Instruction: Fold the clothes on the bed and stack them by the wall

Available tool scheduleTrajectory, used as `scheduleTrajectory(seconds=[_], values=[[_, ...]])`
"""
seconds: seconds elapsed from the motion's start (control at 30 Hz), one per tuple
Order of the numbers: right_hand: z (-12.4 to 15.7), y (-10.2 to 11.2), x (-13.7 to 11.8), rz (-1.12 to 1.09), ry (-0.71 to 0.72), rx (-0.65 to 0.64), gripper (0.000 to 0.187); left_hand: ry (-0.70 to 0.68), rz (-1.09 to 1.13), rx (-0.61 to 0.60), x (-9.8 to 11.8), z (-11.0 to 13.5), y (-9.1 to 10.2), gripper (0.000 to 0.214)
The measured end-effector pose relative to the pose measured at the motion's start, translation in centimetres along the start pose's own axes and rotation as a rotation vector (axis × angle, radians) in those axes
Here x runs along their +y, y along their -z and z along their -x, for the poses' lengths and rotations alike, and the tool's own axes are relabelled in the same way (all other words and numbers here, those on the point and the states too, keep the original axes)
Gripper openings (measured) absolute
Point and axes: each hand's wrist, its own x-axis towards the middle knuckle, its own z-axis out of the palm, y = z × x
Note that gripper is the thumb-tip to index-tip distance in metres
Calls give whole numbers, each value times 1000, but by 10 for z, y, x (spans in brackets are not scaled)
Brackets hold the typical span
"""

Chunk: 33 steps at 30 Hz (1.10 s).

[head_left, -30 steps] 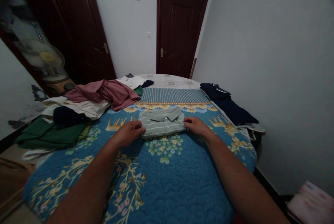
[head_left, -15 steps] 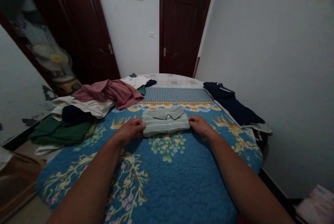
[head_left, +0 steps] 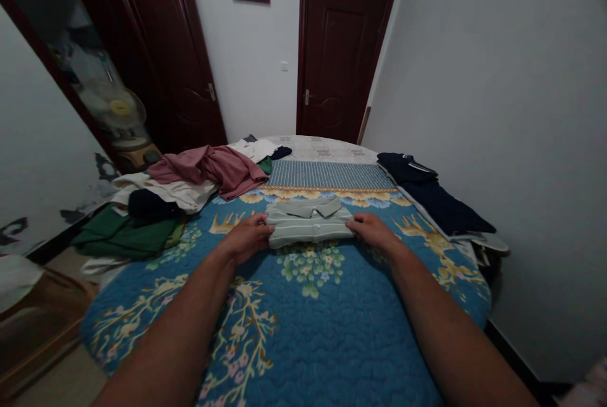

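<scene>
A folded grey-green striped polo shirt [head_left: 310, 222] lies collar up on the blue floral quilt [head_left: 313, 325] in the middle of the bed. My left hand [head_left: 249, 239] grips the shirt's left edge with curled fingers. My right hand [head_left: 372, 231] holds its right edge the same way. Both forearms reach in from the bottom of the view.
A loose heap of clothes lies at the bed's left: a pink garment [head_left: 208, 167], a cream one [head_left: 175, 191], a dark one [head_left: 149, 205] and green ones [head_left: 121, 236]. Dark navy clothes [head_left: 434, 192] lie at the right edge by the wall. Two dark doors [head_left: 341, 47] and a fan [head_left: 118, 113] stand beyond.
My hands stay on the shirt's two edges. The view has shifted to the left and tilted slightly, so the bed and shirt sit further right in the picture.
</scene>
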Motion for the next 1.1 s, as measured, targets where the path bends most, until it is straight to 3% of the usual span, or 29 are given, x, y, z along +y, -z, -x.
scheduleTrajectory(seconds=[0.2, 0.3, 0.47, 0.57, 0.77, 0.9, 1.1], values=[[1, 9, 4, 94, -103, -137, 24, 114, -37, 61, -5, -2, -3, 30], [1, 5, 3, 169, -77, -114, 21, 81, -135, 105, -5, 0, -12, 29], [-2, 0, 4, 291, -1, -72, 21, -10, -268, 172, -2, -4, -20, 47], [-3, 0, 4, 355, 44, -70, 23, -22, -361, 272, -2, -14, -22, 40], [0, -1, 0, 351, 47, -82, 24, -35, -204, 393, -7, -39, -32, 19], [1, -4, -2, 387, 54, -59, 20, -43, -334, 489, -12, -50, -33, 16], [-1, -5, 1, 439, 83, -43, 21, -127, -521, 537, -5, -62, -29, 10]])
